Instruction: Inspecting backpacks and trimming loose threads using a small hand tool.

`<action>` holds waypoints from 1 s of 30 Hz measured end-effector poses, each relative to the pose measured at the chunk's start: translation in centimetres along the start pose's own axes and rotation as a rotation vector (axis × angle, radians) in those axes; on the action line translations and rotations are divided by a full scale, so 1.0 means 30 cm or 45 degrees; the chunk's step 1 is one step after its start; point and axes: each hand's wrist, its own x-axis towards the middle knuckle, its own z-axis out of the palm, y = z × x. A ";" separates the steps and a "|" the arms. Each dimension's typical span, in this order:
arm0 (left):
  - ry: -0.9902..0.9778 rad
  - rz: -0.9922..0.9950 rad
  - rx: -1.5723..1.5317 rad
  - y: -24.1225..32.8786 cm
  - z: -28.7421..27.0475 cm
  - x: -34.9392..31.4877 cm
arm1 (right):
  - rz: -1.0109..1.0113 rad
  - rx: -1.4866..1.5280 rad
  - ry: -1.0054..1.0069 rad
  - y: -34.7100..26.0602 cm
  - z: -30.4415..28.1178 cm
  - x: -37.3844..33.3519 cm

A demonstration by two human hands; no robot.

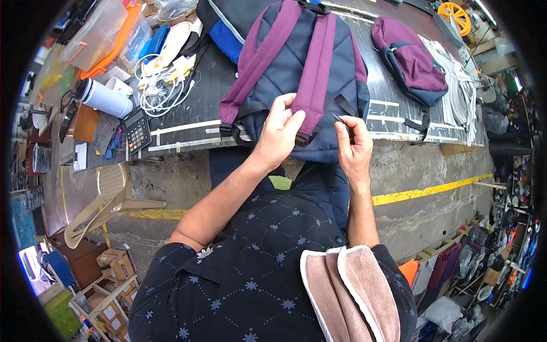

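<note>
A navy and purple backpack (pixel 339 68) lies with its straps up on the dark table, its lower end hanging over the edge nearest me. My left hand (pixel 279 132) is closed on the lower end of the right purple shoulder strap (pixel 312 94), just above a black buckle (pixel 303 138). Close to its right, my right hand (pixel 356 139) is closed around a small dark pointed tool (pixel 337 118); the fingers hide most of it, so its kind is unclear. The tool's tip points up and left, near a loose black webbing end (pixel 344 104).
A smaller purple and navy bag (pixel 410 62) and white strips (pixel 456 85) lie on the right. To the left are a calculator (pixel 137 131), a white tumbler (pixel 103 97), coiled white cables (pixel 162 94) and plastic boxes (pixel 94 37). A beige plastic chair (pixel 111 196) stands below the table's left side.
</note>
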 end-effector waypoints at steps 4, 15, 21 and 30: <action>-0.044 0.393 0.701 0.033 -0.018 -0.038 | 0.069 0.068 0.044 0.001 0.013 -0.021; 0.148 0.207 0.486 0.014 -0.085 0.029 | -0.070 0.212 0.150 -0.002 0.099 0.007; 0.080 -0.037 0.162 0.023 -0.071 0.032 | -0.064 0.161 0.059 -0.011 0.116 0.021; 0.031 -0.035 0.166 0.034 -0.047 0.013 | -0.083 0.161 0.045 -0.049 0.129 0.040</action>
